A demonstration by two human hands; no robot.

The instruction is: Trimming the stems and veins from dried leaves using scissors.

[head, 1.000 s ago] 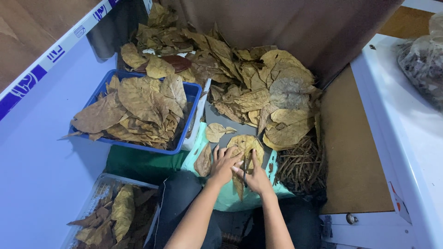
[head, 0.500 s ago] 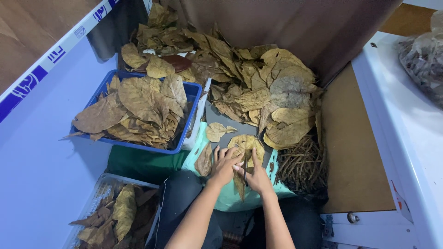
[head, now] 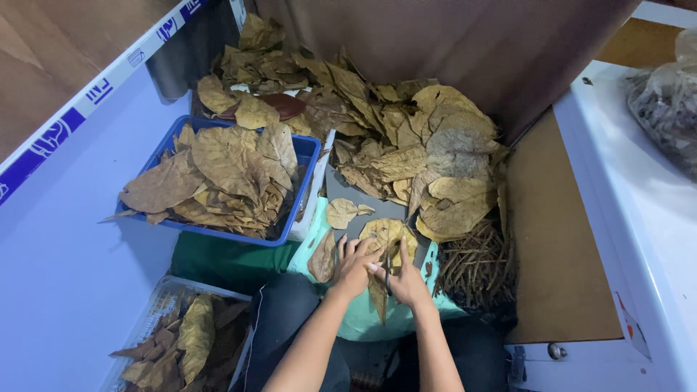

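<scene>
Two hands show at the bottom of my view, both working on one dried yellow-brown leaf [head: 388,236] that lies on a teal tray [head: 341,319] across the person's lap. From my seat I read the left hand [head: 353,265] as spread flat, fingers fanned over the near-left part of that leaf, pressing it down rather than gripping it. The right hand [head: 406,279] is curled around a thin dark tool [head: 388,270]; I cannot tell what kind it is, only that its shaft points up toward the leaf.

Taking the teal tray as my landmark: one smaller leaf [head: 341,213] lies on a grey board just beyond it, and one darker leaf [head: 321,258] rests on its left edge. Left of and beyond the tray stands one blue crate [head: 308,151], heaped with large brown leaves, too many overlapping for me to count. Nearer than the crate, left of the tray, sits one clear bin [head: 163,297] with a smaller heap of leaves. Beyond the tray a big loose pile of leaves [head: 392,138] spreads against a brown wall. Right of the tray lies one bundle of dry stems [head: 475,265], and further right one white cabinet top [head: 624,196] carries one clear bag [head: 668,109].
</scene>
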